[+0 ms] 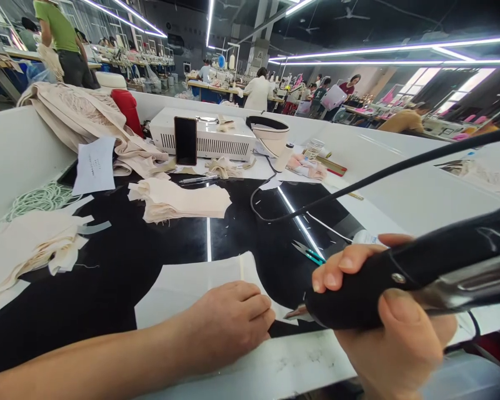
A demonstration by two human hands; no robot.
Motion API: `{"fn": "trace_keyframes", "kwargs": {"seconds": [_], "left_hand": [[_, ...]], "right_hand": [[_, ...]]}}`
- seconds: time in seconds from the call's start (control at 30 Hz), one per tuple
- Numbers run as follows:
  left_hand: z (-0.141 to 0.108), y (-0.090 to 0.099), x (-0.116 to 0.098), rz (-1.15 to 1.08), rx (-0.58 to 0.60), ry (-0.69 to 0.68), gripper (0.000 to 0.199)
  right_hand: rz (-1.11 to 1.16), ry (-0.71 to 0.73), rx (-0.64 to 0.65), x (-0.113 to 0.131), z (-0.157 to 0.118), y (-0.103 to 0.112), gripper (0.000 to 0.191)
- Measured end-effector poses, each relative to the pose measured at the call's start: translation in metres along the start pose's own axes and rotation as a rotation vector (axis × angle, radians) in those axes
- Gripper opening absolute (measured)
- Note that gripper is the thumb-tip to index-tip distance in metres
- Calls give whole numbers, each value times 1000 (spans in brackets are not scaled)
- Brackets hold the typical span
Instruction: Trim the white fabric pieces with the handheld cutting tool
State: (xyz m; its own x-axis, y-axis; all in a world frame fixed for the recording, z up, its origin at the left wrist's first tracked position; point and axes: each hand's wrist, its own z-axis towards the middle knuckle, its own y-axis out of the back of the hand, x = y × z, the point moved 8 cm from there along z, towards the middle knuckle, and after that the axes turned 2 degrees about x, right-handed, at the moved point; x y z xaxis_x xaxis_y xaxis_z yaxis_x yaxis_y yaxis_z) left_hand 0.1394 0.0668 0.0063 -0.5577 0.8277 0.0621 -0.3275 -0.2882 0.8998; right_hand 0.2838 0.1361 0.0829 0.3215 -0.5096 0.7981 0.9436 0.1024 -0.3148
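My right hand is wrapped round a black corded handheld cutter. Its metal tip points left, at the right edge of a white fabric piece. On that piece rests my left hand, fingers curled and closed at its front right edge; the fingertips are partly hidden. The fabric has a cream strip along its right part and lies flat on a black mat. Teal-handled thread snips lie just behind the cutter.
Stacked cream fabric pieces and a larger pile lie on the left and middle. Behind stand a phone and a vented white box. The cutter's black cord arches across the right. Several people work at sewing tables beyond.
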Motion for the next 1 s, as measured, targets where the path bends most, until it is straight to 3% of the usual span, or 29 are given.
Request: {"fn": "trace_keyframes", "kwargs": {"seconds": [0.13, 0.4, 0.67, 0.83, 1.0], "left_hand": [[-1, -2, 0, 6, 19, -16, 18], [-3, 2, 2, -59, -42, 8, 19], [-12, 20, 45, -147, -84, 144, 16], [-20, 9, 60, -72, 49, 192, 17], [-24, 11, 60, -89, 117, 297, 16]], "right_hand": [[-9, 5, -41, 3, -1, 8, 46], [-10, 9, -6, 2, -1, 3, 42], [-83, 77, -28, -7, 12, 18, 44], [-126, 101, -38, -25, 30, 20, 35], [-136, 83, -46, -28, 42, 4, 25]]}}
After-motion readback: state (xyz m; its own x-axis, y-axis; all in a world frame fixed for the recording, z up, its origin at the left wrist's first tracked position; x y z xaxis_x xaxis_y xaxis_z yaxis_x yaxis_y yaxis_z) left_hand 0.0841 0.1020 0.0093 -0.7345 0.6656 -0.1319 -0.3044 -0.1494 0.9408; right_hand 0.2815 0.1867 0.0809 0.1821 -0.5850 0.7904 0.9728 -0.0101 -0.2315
